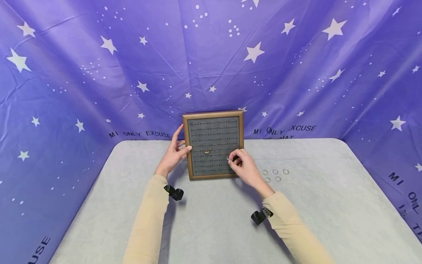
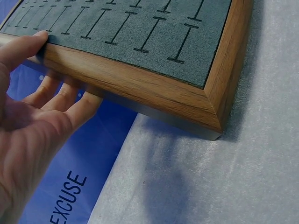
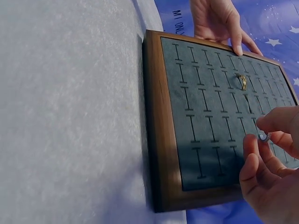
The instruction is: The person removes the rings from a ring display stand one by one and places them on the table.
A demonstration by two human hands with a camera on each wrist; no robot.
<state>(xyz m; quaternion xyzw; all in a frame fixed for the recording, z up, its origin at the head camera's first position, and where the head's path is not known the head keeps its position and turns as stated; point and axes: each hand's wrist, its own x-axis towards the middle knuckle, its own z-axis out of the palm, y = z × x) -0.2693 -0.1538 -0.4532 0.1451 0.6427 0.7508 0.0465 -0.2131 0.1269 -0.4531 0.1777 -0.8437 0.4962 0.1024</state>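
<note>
A ring display board (image 1: 213, 116) with a brown wooden frame and a grey-green slotted pad stands tilted up on the table. My left hand (image 1: 170, 157) grips its left side, thumb (image 2: 39, 39) on the front of the frame and the other fingers behind. One gold ring (image 3: 243, 82) sits in a slot left of the pad's middle. Between the thumb and fingers of my right hand (image 1: 246, 169) is a silver ring (image 3: 264, 137) with a pale stone, pinched close over the slots on the pad's lower right. The fingers partly hide this ring.
Several thin silver rings (image 1: 275, 171) lie on the grey table (image 1: 211, 227) to the right of the board. Close behind the board hangs a purple curtain (image 1: 211, 55) with white stars. Black cameras (image 1: 260, 217) are worn at both wrists.
</note>
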